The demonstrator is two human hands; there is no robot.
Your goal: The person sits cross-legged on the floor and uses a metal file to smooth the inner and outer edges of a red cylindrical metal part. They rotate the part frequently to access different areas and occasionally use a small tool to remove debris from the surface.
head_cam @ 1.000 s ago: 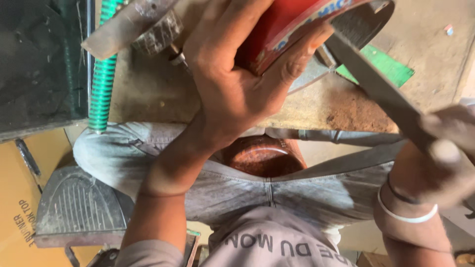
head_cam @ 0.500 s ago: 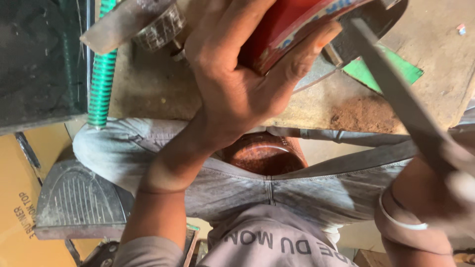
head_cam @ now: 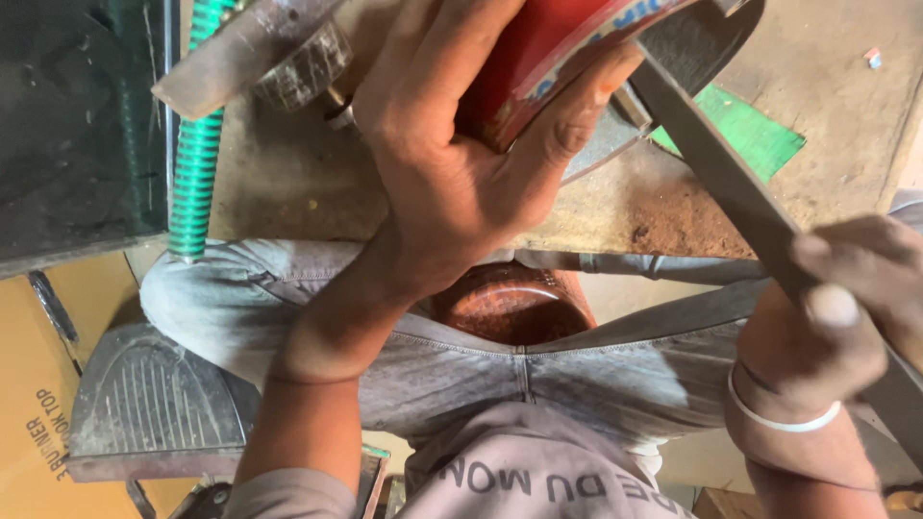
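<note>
Workbench [head_cam: 288, 183] is spanning the top of the view, rust dust lying on it near the edge. Left hand [head_cam: 461, 163] is pressing down on a red tin [head_cam: 538, 58], fingers wrapped tight around it, tin sitting on the bench. Right hand [head_cam: 846, 308] is gripping a long flat metal file [head_cam: 711, 163], fingers closed around it, its far end touching the tin's rim. Green ribbed hose [head_cam: 197, 163] is hanging at the left.
</note>
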